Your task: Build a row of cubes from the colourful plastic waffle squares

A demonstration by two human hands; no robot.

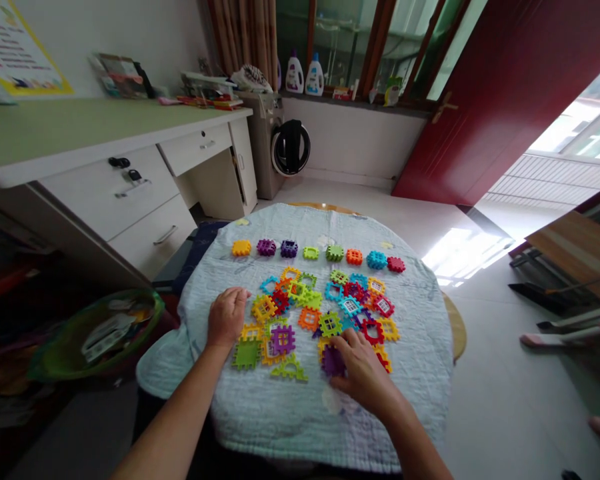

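Observation:
On the cloth-covered table, my right hand [363,367] has its fingers and thumb around the right side of a purple square interlocking plastic piece [332,362], partly hiding it. Loosely curled, my left hand [229,316] rests on the cloth left of the pieces, with nothing visible in it. Nearest to it are a yellow window piece [264,308] and a green square piece [247,354]. A purple window piece [283,340] lies on other pieces, and a green triangular piece [290,367] lies in front. Beyond my right fingers is a green window piece [331,324].
Several small coloured blocks stand in a row along the far side, from a yellow block [241,248] to a red block [396,265]. A pale blue cloth [305,427] covers the round table. A desk [130,127] stands left, above a green basket [145,333].

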